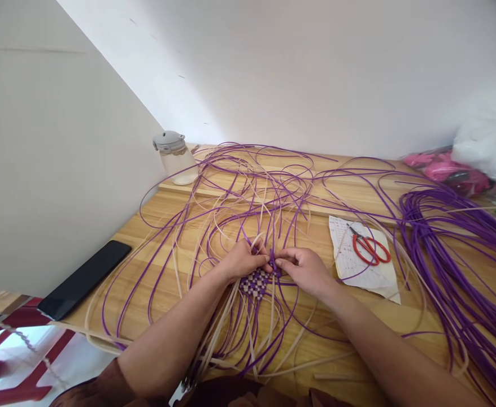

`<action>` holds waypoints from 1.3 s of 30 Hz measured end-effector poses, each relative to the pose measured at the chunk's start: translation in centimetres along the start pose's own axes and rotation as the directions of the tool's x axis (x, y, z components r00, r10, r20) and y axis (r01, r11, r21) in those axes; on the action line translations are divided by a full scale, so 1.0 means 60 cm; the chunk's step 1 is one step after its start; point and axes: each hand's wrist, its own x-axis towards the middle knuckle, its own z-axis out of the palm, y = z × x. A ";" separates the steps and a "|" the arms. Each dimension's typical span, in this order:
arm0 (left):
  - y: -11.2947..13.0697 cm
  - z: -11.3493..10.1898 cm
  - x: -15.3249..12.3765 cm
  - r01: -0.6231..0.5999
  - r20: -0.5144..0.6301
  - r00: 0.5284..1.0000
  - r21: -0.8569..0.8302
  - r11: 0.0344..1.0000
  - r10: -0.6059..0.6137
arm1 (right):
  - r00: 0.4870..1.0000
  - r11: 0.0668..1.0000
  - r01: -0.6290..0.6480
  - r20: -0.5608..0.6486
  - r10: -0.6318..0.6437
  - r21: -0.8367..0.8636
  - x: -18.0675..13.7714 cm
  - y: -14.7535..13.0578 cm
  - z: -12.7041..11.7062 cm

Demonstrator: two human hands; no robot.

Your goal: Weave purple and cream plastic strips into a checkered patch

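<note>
A small checkered woven piece [254,284] of purple and beige strips lies on the wooden table in front of me. Long loose strips fan out from it on all sides. At its upper edge my left hand [248,259] is closed, thumb and fingers pinching the weave and strips there. Just to the right, my right hand [301,267] pinches a purple strip [272,255] between thumb and forefinger. The fingertips of both hands nearly meet, and they partly hide the top of the weave.
Red-handled scissors [370,250] lie on a written paper sheet [343,257] at right. Beyond is a thick bundle of purple strips [438,243]. A lidded jar [175,161] stands at back left, a black phone [85,280] by the left edge. Plastic bags [487,144] sit at far right.
</note>
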 end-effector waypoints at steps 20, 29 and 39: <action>-0.003 -0.008 0.000 0.050 0.131 0.991 -0.058 0.997 -0.042 | 0.983 0.983 -0.180 -0.013 0.181 0.041 0.004 -0.020 0.002; 0.010 0.007 -0.004 -0.014 -0.005 1.000 0.052 0.999 0.014 | 0.986 0.986 -0.167 -0.005 0.167 0.015 0.001 -0.023 -0.002; 0.011 0.007 -0.007 0.039 -0.035 0.999 0.062 0.997 -0.037 | 0.998 0.999 0.036 0.044 -0.036 0.015 -0.016 -0.009 -0.008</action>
